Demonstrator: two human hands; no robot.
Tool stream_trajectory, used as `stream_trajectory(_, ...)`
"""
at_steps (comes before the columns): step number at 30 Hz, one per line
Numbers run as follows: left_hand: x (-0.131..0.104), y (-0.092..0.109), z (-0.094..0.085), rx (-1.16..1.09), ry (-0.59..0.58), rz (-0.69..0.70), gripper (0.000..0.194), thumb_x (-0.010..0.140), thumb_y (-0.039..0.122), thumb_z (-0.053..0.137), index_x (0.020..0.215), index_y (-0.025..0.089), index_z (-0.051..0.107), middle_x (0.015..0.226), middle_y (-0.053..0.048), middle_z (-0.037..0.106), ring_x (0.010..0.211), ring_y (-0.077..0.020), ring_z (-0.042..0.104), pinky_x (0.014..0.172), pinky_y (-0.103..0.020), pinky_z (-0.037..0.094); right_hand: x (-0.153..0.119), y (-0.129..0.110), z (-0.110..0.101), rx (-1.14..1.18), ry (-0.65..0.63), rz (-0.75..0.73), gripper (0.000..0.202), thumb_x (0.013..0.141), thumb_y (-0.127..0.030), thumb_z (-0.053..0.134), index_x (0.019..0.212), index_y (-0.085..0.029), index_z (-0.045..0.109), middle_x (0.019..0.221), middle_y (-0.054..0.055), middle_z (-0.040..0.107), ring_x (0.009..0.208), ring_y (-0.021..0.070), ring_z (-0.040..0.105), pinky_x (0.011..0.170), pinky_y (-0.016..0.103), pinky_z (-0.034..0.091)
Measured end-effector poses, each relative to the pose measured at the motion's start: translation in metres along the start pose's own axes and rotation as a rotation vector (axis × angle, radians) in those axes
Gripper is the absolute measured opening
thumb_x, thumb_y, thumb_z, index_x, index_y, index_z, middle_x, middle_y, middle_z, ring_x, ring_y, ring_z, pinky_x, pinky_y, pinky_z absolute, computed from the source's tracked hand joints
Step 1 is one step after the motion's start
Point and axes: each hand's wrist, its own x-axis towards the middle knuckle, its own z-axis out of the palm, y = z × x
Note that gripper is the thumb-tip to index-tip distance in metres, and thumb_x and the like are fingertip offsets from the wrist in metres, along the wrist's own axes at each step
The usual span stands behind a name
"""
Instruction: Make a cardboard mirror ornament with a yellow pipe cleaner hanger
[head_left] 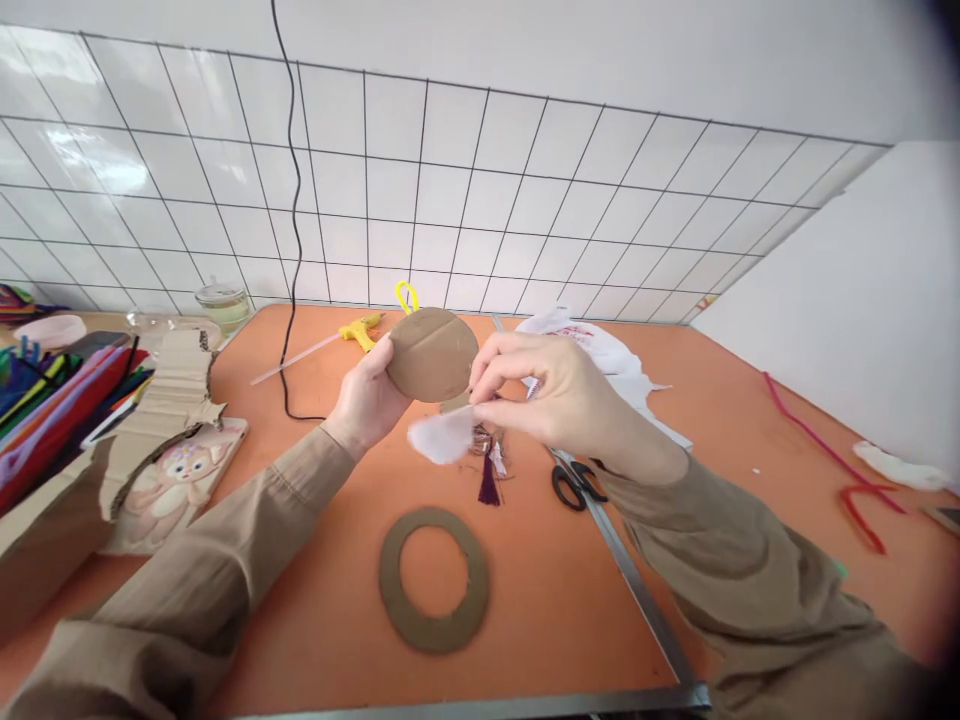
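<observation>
A round cardboard disc (433,353) is gripped at its left edge by my left hand (370,398), thumb on its face. A yellow loop (406,297) rises behind its top edge. My right hand (544,390) is closed beside the disc's right edge, its thumb and fingers pinching a small translucent white piece (441,436) that hangs below the disc. A cardboard ring (433,580) lies flat on the orange table nearer to me. Beneath the hands, a dark purple tassel (489,480) rests among small scraps.
A yellow glue gun (362,331) with a black cable lies behind my left hand. Black-handled scissors (577,483) lie by a metal strip (637,580). Pipe cleaners (60,410) and torn cardboard (161,420) are at left, white cloth (622,370) behind my right hand, red pipe cleaners (862,515) at right.
</observation>
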Motion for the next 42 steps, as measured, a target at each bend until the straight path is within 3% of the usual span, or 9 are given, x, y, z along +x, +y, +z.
stream_trajectory(7,-0.005,-0.009,0.003,-0.062,0.018,-0.071,0.041,0.1,0.03,0.043,0.132,0.015,0.063,0.131,-0.012,0.069,0.13,-0.0296,0.057,0.107,-0.044,0.046,-0.001,-0.004,0.002,0.158,0.05,0.12,0.013,0.071,-0.01,0.059,0.064,-0.021,0.058,0.072,0.0,0.063,0.063,0.0135,0.058,0.056,0.028,0.046)
stream_trajectory(11,-0.012,-0.017,0.009,-0.115,0.052,-0.201,0.038,0.099,0.031,0.044,0.123,0.014,0.067,0.121,-0.013,0.073,0.125,-0.0316,0.061,0.106,-0.042,0.045,0.011,-0.003,0.005,0.201,0.093,0.216,0.013,0.071,-0.011,0.058,0.065,-0.021,0.052,0.059,-0.003,0.054,0.051,0.0103,0.049,0.046,0.025,0.036)
stream_trajectory(16,-0.016,-0.023,0.011,-0.172,0.095,-0.208,0.036,0.101,0.027,0.04,0.115,0.013,0.07,0.097,-0.009,0.078,0.102,-0.026,0.07,0.098,-0.039,0.049,0.029,0.009,0.008,0.007,0.047,0.233,0.009,0.072,-0.014,0.061,0.067,-0.019,0.055,0.059,-0.003,0.055,0.053,0.0107,0.049,0.047,0.025,0.037)
stream_trajectory(22,-0.014,-0.025,0.003,-0.197,0.039,-0.248,0.039,0.1,0.027,0.041,0.131,0.016,0.063,0.097,-0.007,0.078,0.086,-0.0214,0.071,0.08,-0.034,0.054,0.029,0.016,0.008,-0.104,0.011,0.225,0.006,0.076,-0.017,0.059,0.07,-0.019,0.06,0.06,-0.002,0.059,0.055,0.0122,0.054,0.05,0.026,0.038)
stream_trajectory(31,-0.015,-0.026,0.006,-0.195,0.045,-0.263,0.048,0.1,0.025,0.038,0.145,0.015,0.051,0.113,-0.009,0.077,0.104,-0.0248,0.071,0.091,-0.038,0.053,0.033,0.02,0.006,-0.235,0.03,0.199,0.006,0.076,-0.016,0.058,0.072,-0.019,0.061,0.063,-0.001,0.06,0.057,0.0128,0.054,0.051,0.026,0.038)
stream_trajectory(37,-0.015,-0.028,0.003,-0.173,0.015,-0.288,0.041,0.1,0.026,0.038,0.131,0.014,0.063,0.114,-0.011,0.077,0.101,-0.0246,0.072,0.087,-0.037,0.055,0.033,0.021,0.007,-0.273,0.016,0.193,0.008,0.077,-0.015,0.058,0.071,-0.019,0.061,0.064,-0.001,0.061,0.059,0.0131,0.054,0.056,0.026,0.037)
stream_trajectory(42,-0.016,-0.029,0.002,-0.181,-0.045,-0.306,0.043,0.099,0.028,0.042,0.134,0.014,0.061,0.121,-0.012,0.074,0.113,-0.0282,0.068,0.097,-0.041,0.052,0.031,0.019,0.009,-0.352,0.028,0.162,0.011,0.082,-0.016,0.058,0.072,-0.02,0.06,0.067,0.0,0.063,0.062,0.014,0.053,0.059,0.028,0.034)
